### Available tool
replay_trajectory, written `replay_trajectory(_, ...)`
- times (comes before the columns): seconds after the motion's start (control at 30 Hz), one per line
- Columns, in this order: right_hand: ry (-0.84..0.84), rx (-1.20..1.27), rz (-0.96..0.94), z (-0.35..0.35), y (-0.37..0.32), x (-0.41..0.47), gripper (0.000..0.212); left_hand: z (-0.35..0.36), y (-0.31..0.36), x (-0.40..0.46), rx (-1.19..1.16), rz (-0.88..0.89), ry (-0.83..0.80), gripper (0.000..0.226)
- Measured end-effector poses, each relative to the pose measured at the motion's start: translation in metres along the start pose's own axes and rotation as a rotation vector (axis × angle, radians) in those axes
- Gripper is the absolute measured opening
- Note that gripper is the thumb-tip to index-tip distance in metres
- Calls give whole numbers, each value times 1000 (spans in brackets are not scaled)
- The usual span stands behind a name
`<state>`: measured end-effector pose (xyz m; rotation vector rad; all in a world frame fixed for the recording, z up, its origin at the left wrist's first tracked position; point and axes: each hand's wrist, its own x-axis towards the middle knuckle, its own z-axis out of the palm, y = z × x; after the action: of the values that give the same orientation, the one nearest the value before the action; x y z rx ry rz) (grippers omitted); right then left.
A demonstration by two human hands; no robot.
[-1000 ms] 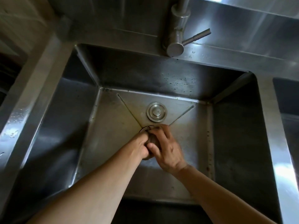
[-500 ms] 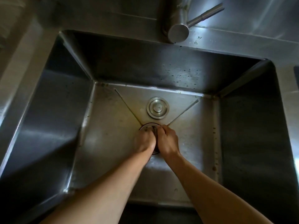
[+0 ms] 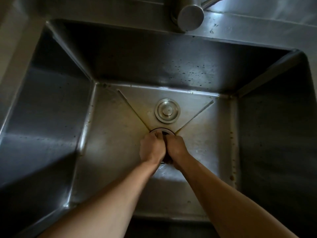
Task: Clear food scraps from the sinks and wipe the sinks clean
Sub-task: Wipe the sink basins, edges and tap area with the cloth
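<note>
Around the drain, one deep stainless-steel sink point(image 3: 109, 152) looked rigid, slick and immovable. Behind the drain lay one round steel stopper lid point(image 3: 167, 110). Over the drain, one dark drain strainer point(image 3: 162, 133), probably light, stiff and greasy, seemed best taken at its rim; left hand point(image 3: 151, 147) and right hand point(image 3: 176, 149) curled round it.

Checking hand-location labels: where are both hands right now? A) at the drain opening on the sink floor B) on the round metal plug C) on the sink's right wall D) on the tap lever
A: the left hand and right hand sit together over the drain opening, fingers curled down at it; the round metal plug lies untouched just beyond.
</note>
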<state>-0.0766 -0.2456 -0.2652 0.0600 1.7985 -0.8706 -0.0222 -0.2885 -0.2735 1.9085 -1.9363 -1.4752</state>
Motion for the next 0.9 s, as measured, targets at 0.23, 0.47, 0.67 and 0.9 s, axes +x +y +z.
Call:
replay_trajectory(0.23,-13,31,-20,-6,-5,-11,28,-12,3,-8,24,211,-102,42)
replay_trajectory(0.47,-71,-27,12,-16,-21,-47,40,-39,20,-18,-34,27,-262,36)
replay_trajectory(0.67,-118,-47,-426,-31,-14,-78,17,-67,43,-20,-519,-643,-532,36)
replay_trajectory(0.9,92,-783,-1098,-38,-10,-78,76,-72,55,-32,-719,-829,-768,11)
